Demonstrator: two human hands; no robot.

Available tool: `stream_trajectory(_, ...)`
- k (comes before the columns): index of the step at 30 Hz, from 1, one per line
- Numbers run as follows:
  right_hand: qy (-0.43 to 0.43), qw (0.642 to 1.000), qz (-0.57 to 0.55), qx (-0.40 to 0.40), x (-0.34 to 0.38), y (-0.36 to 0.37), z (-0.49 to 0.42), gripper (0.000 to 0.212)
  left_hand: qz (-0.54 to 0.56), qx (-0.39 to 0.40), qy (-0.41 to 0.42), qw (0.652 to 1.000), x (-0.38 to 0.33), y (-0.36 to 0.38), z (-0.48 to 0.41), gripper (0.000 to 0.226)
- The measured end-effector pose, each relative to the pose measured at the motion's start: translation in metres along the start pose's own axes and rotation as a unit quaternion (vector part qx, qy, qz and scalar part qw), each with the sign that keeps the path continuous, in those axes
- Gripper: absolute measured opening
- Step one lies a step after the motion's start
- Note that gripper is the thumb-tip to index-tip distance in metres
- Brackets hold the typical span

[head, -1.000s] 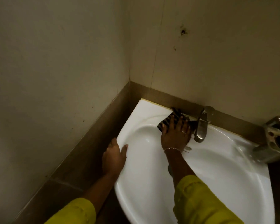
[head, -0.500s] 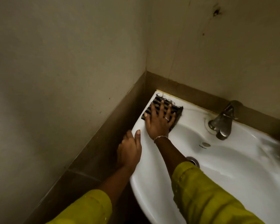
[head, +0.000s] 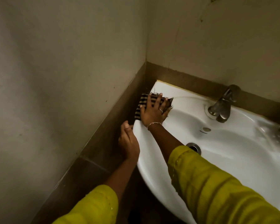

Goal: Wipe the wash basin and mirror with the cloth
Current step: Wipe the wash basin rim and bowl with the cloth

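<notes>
The basin-wiping step is in hand. The right hand presses flat, grip spread open, on the striped cloth, which lies on the wash basin rim at frame centre. The left hand cups the rim's outer edge, fingers loosely curled. Next likely: sweep along the rim toward the tap; no mirror is in view.

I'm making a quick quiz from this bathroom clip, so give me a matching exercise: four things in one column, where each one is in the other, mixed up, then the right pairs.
Things:
1. cloth
2. left hand
3. tap
4. drain

Places:
A. at the bottom of the bowl, partly behind the yellow sleeve
B. on the back ledge of the wash basin
C. pressed under the right hand on the rim near the corner
D. against the outer left edge

Pairs: 1-C, 2-D, 3-B, 4-A
</notes>
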State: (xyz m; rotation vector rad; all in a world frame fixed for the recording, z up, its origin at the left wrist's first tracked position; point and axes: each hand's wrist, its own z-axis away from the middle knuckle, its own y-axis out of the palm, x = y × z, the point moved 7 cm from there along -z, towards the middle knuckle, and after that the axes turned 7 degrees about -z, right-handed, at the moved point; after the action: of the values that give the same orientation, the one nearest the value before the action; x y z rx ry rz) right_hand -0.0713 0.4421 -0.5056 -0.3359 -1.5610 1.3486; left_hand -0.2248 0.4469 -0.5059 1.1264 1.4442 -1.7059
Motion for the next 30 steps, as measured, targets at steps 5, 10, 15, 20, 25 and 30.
stream_trajectory(5, 0.007, 0.999, -0.037, 0.026, 0.014, 0.016, 0.019, 0.070, 0.089, -0.012, -0.036, 0.995, 0.006, -0.003, 0.002, 0.063)
stream_trajectory(10, 0.005, 0.997, -0.063, 0.050, 0.021, 0.028, 0.047, 0.077, 0.201, 0.011, -0.157, 0.967, 0.027, -0.002, 0.003, 0.051)
stream_trajectory(15, 0.003, 0.993, -0.089, 0.082, 0.018, 0.038, 0.073, 0.078, 0.223, 0.054, -0.183, 0.956, 0.034, -0.005, 0.002, 0.057)
stream_trajectory(20, -0.019, 0.992, -0.073, 0.101, 0.012, 0.042, 0.100, 0.075, 0.199, 0.107, -0.157, 0.961, 0.033, -0.010, 0.002, 0.054)
stream_trajectory(25, -0.045, 0.991, -0.035, 0.122, 0.004, 0.044, 0.129, 0.060, 0.066, 0.148, -0.038, 0.986, 0.026, -0.014, 0.012, 0.046)
stream_trajectory(30, -0.075, 0.983, -0.027, 0.166, -0.011, 0.044, 0.151, 0.063, -0.057, 0.165, 0.005, 0.985, 0.015, -0.018, 0.032, 0.042)
